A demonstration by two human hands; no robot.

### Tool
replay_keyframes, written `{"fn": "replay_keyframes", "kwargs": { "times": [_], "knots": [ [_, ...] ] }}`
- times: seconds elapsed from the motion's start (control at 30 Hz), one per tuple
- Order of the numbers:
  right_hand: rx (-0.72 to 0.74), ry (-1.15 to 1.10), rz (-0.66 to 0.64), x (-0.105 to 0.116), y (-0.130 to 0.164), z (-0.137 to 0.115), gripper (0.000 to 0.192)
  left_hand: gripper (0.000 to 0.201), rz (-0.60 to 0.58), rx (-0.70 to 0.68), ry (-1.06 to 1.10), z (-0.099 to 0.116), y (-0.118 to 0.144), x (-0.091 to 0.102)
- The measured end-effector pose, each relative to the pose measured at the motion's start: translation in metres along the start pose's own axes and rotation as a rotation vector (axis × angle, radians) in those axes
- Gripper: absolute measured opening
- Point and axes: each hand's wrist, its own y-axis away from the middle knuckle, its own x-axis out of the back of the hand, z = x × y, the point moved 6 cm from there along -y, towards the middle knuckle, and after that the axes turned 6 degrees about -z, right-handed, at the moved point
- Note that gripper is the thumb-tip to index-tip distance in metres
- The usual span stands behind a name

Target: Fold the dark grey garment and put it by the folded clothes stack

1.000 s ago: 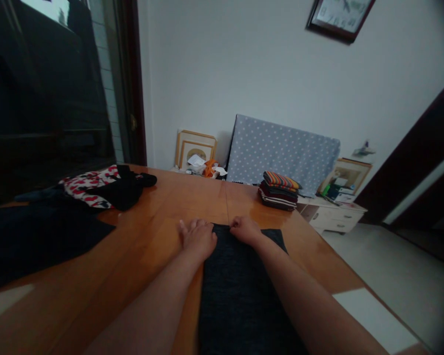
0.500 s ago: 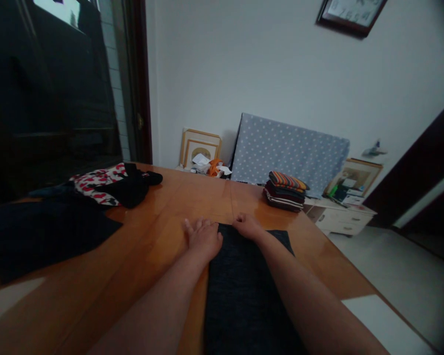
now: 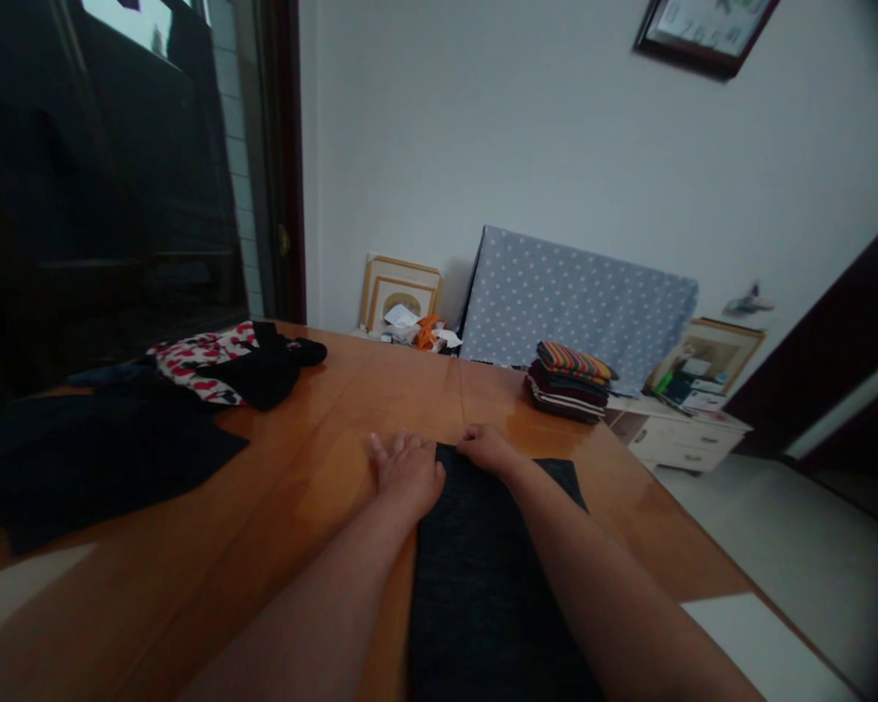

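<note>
Lying spread, my left hand (image 3: 413,478) touched the cloth (image 3: 475,575) at 1 corner, maybe for flatness. My right hand (image 3: 489,448) curled at the far edge; I couldn't tell if it pinched.

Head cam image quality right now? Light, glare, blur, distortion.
Head view: dim overall, the glass door nearly black; head view: soft sheen on the wooden table; head view: the dark cloth shows little fold detail; head view: the wall clock looks tilted, cropped at the top, its digits soft; head view: right corners darken.
</note>
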Motion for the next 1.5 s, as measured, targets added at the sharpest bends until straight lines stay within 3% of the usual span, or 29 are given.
{"fn": "replay_keyframes", "kwargs": {
  "times": [0.37,0.5,0.6,0.73,0.87,1.03,1.2,1.37,1.5],
  "knots": [
    [0.041,-0.029,0.165,0.002,-0.002,0.000,0.011,0.037,0.060,0.003,-0.005,0.002,0.004,0.004],
    [0.021,-0.013,0.268,0.012,0.001,0.005,0.019,0.042,0.073,-0.126,0.034,0.011,0.006,0.006],
    [0.008,0.006,0.308,0.021,0.009,0.010,0.022,0.043,0.015,-0.241,0.034,0.019,0.008,0.000],
    [-0.016,0.092,0.334,0.028,0.032,0.015,0.025,0.048,-0.073,-0.190,-0.003,0.018,0.006,-0.009],
    [-0.029,0.237,0.294,0.025,0.060,0.014,0.031,0.056,-0.109,-0.140,-0.030,0.016,0.004,-0.012],
    [0.084,0.385,0.119,0.004,0.084,0.013,0.042,0.061,-0.119,-0.121,-0.031,0.016,0.004,-0.011],
    [-0.131,0.495,0.135,0.006,0.098,0.042,0.056,0.061,-0.131,-0.109,-0.032,0.016,0.004,-0.012],
    [-0.120,0.458,0.099,0.006,0.100,0.047,0.066,0.061,-0.131,-0.101,-0.043,0.016,0.003,-0.014],
    [-0.232,0.424,0.107,0.006,0.100,0.063,0.078,0.063,-0.135,-0.111,-0.056,0.016,0.002,-0.014]
  ]
}}
